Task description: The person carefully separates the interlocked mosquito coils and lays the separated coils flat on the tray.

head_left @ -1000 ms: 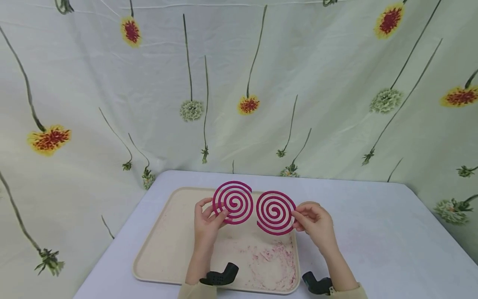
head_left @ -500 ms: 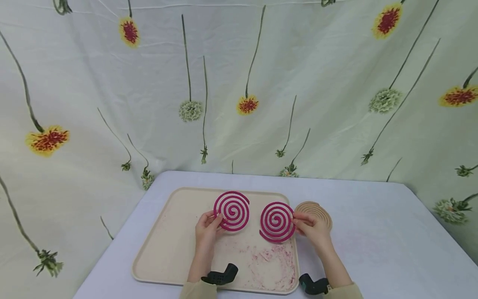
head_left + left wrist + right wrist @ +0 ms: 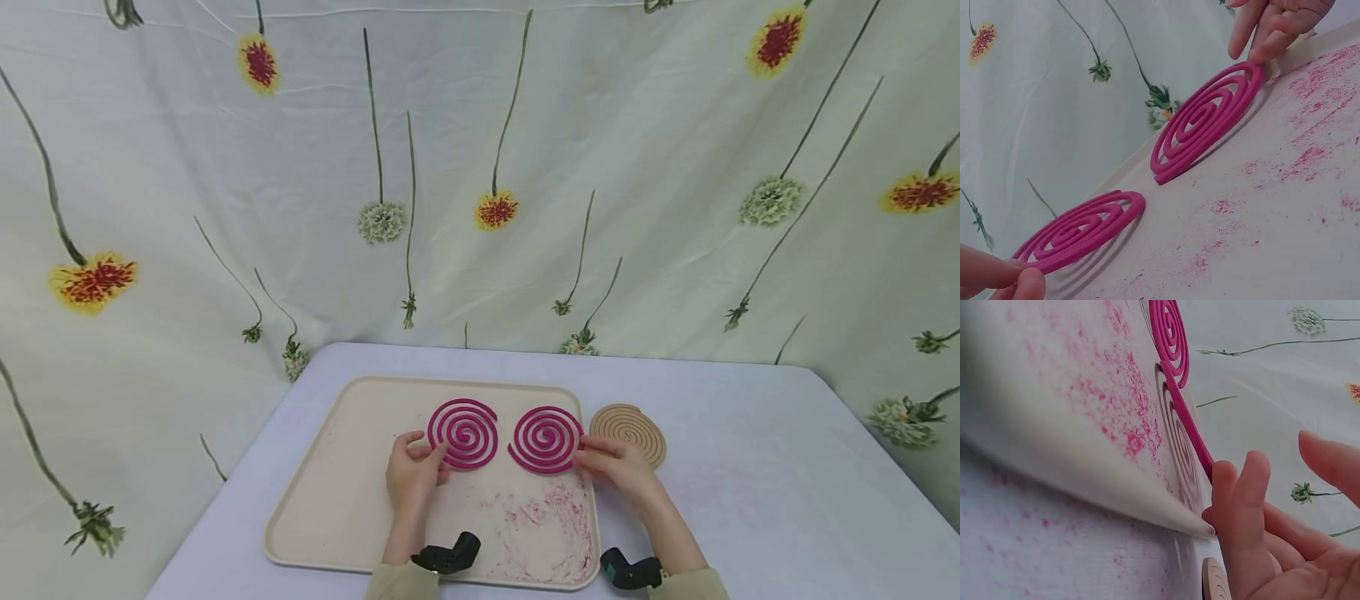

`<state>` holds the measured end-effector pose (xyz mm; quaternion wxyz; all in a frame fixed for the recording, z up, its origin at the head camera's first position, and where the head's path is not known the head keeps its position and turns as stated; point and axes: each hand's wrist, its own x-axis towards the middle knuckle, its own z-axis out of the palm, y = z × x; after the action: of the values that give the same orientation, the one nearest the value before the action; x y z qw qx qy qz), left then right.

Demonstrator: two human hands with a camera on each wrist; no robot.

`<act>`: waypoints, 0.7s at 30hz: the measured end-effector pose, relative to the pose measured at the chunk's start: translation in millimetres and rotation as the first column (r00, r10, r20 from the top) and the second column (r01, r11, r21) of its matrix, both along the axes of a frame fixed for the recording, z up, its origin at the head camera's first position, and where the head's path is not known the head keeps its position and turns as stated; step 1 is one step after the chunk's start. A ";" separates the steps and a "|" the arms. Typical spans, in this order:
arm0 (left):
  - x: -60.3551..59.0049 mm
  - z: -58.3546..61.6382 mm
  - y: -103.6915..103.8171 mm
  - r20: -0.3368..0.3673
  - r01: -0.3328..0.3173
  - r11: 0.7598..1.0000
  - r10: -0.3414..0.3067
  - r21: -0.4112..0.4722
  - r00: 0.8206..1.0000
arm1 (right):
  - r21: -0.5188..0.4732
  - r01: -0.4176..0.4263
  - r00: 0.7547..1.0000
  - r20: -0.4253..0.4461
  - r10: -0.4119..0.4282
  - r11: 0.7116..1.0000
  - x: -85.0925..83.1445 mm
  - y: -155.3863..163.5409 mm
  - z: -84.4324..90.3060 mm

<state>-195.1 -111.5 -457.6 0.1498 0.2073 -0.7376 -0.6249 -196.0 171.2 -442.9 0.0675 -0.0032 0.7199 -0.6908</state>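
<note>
Two pink spiral coils are low over a beige tray [image 3: 337, 500]. The left coil [image 3: 463, 433] [image 3: 1079, 231] lies nearly flat, and my left hand [image 3: 430, 455] [image 3: 1019, 278] pinches its near edge between thumb and finger. The right coil [image 3: 545, 439] [image 3: 1207, 122] [image 3: 1172, 337] is tilted, its left edge on the tray. Its right edge is raised in the fingers of my right hand [image 3: 588, 450] [image 3: 1241, 506], by the tray's right rim [image 3: 1085, 469].
A tan spiral coil [image 3: 628, 432] [image 3: 1216, 581] lies flat on the white table [image 3: 750, 500] just right of the tray. Pink powder [image 3: 547, 517] stains the tray's near right part. A floral cloth [image 3: 480, 167] hangs behind the table.
Both hands have come down from the air, bringing the two pink coils to the tray surface. The tan coil behind my right hand is now in full view.
</note>
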 end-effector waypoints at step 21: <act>14.0 36.4 87.5 -0.228 0.452 0.865 -0.405 0.219 0.885 | 0.138 0.041 0.998 -0.047 -0.035 0.990 6.1 40.7 28.1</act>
<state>-181.1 -23.9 -421.1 0.0415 0.0004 -0.6587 -0.7513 -189.9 211.9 -414.8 0.0384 0.0000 0.7674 -0.6400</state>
